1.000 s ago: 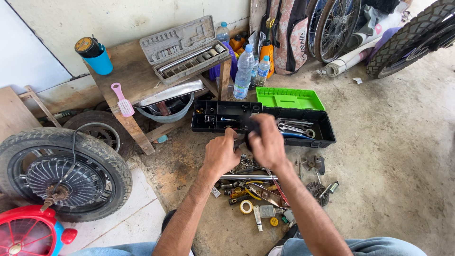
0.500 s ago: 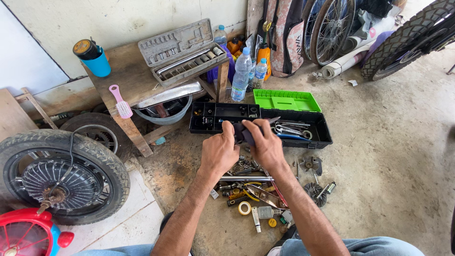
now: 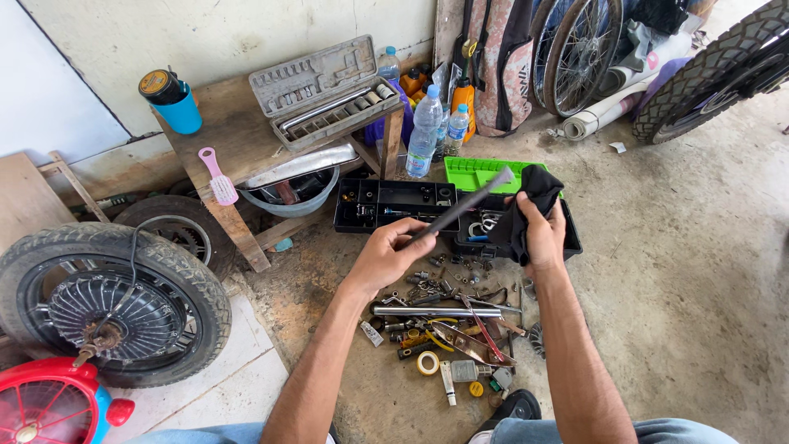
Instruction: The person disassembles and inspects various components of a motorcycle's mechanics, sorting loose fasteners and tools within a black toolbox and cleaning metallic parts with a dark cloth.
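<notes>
The left hand [image 3: 386, 255] is clenched around the lower end of a dark metal rod [image 3: 460, 207], which slants up and away over the toolbox, while the right hand [image 3: 544, 234] grips a bunched black rag [image 3: 526, 205] just beside the rod's upper half. As a judgement, the rod is mid-wipe: the rag is off it for now, and no finished surface can be told. Below the hands lies a scatter of small parts, a chrome tube [image 3: 436, 312] and a roll of tape [image 3: 427, 363] on the concrete. Beyond sit the black toolbox [image 3: 394, 205] and its green tray [image 3: 477, 171]. Half a second earlier both hands were close together; now they have drawn apart.
</notes>
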